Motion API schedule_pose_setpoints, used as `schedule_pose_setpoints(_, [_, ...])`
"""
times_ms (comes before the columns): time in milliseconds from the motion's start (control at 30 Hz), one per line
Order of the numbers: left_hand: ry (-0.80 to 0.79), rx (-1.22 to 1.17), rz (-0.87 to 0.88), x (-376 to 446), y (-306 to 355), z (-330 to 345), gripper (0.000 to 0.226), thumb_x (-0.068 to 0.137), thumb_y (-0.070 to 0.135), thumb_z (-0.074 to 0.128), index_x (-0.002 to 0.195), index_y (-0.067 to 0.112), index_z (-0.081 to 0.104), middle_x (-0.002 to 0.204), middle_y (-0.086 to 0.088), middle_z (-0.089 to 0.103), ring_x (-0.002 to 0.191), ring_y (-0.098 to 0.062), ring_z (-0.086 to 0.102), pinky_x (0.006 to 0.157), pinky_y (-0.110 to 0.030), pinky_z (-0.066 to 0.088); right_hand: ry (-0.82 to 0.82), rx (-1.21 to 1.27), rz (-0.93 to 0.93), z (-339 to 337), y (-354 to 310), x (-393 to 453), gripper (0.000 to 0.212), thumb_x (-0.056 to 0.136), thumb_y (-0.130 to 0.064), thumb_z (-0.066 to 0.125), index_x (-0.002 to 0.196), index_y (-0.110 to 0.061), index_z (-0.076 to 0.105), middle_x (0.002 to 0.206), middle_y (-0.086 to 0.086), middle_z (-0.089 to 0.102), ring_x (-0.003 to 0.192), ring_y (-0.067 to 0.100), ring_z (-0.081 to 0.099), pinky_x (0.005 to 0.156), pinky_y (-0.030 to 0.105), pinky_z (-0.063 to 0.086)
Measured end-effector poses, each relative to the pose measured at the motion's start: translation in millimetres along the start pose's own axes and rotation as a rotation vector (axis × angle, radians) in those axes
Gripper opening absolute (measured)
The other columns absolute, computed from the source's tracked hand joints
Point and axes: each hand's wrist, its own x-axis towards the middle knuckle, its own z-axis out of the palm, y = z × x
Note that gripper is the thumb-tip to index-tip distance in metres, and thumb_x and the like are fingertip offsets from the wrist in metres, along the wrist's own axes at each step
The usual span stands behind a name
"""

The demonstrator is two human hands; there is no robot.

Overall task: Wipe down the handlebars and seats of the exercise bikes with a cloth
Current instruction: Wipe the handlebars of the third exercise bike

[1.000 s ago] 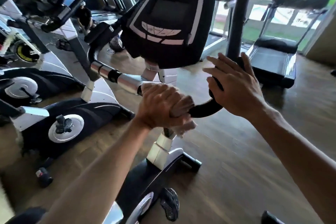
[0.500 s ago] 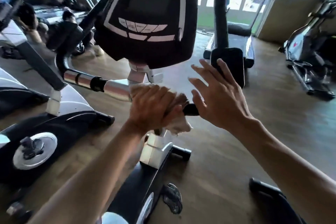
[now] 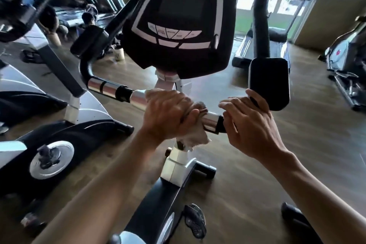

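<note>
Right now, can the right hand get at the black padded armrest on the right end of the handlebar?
Probably yes: the right hand grips the chrome handlebar just below the black padded armrest, with nothing between them.

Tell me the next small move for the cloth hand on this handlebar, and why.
Probably slide the left hand, which grips the cloth around the handlebar, toward the right hand. The chrome section and black collar just beyond the cloth are bare, and the right hand, fingers around the bar near the black pad, seems to steady it.
</note>
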Motion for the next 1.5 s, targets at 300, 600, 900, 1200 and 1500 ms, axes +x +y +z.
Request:
schedule_pose_setpoints(300, [0.054, -0.064, -0.209, -2.8, 40.9, 6.0, 0.043, 0.1, 0.045, 0.046, 0.087, 0.013, 0.072, 0.089, -0.004, 0.072, 0.086, -0.024, 0.066, 0.088, -0.039, 0.046, 0.02, 0.04, 0.077, 4.8, -5.3, 0.1, 0.03, 0.094, -0.02, 0.045, 0.105, -0.015, 0.072, 0.104, -0.001, 0.075, 0.102, 0.02, 0.069, 0.123, 0.031, 0.016])
schedule_pose_setpoints(600, [0.175, -0.061, -0.352, -11.3, 28.6, 12.7, 0.041, 0.097, 0.041, 0.044, 0.085, 0.013, 0.071, 0.09, -0.004, 0.072, 0.088, -0.025, 0.065, 0.089, -0.041, 0.047, -0.016, 0.065, 0.076, 3.6, -5.7, -1.9, 0.031, 0.096, -0.02, 0.043, 0.105, -0.013, 0.071, 0.102, 0.001, 0.075, 0.101, 0.022, 0.069, 0.123, 0.033, 0.015])
schedule_pose_setpoints(900, [0.143, -0.045, -0.071, -12.3, -19.5, 1.8, 0.037, 0.099, 0.039, 0.048, 0.081, 0.015, 0.07, 0.083, -0.003, 0.071, 0.08, -0.024, 0.066, 0.08, -0.039, 0.049, -0.02, 0.103, 0.122, 3.0, -11.2, 0.0, 0.03, 0.096, -0.02, 0.043, 0.107, -0.016, 0.071, 0.105, -0.003, 0.074, 0.105, 0.019, 0.068, 0.124, 0.038, 0.016])
schedule_pose_setpoints(1200, [0.059, -0.09, -0.068, -2.1, 29.4, 9.8, 0.047, 0.101, 0.049, 0.046, 0.086, 0.014, 0.073, 0.083, -0.004, 0.073, 0.079, -0.023, 0.068, 0.083, -0.038, 0.051, -0.049, 0.112, 0.08, 0.1, -8.2, -2.5, 0.032, 0.096, -0.011, 0.044, 0.119, -0.014, 0.066, 0.123, -0.002, 0.068, 0.13, 0.018, 0.057, 0.125, 0.039, 0.016])
schedule_pose_setpoints(1500, [-0.067, -0.072, -0.264, 3.1, 27.9, -4.8, 0.046, 0.095, 0.05, 0.046, 0.084, 0.016, 0.075, 0.081, 0.0, 0.072, 0.081, -0.021, 0.067, 0.085, -0.033, 0.041, -0.05, 0.178, 0.117, -7.5, -1.4, -2.8, 0.039, 0.097, -0.013, 0.056, 0.135, -0.004, 0.056, 0.164, 0.02, 0.022, 0.157, 0.032, 0.006, 0.123, 0.054, 0.022])
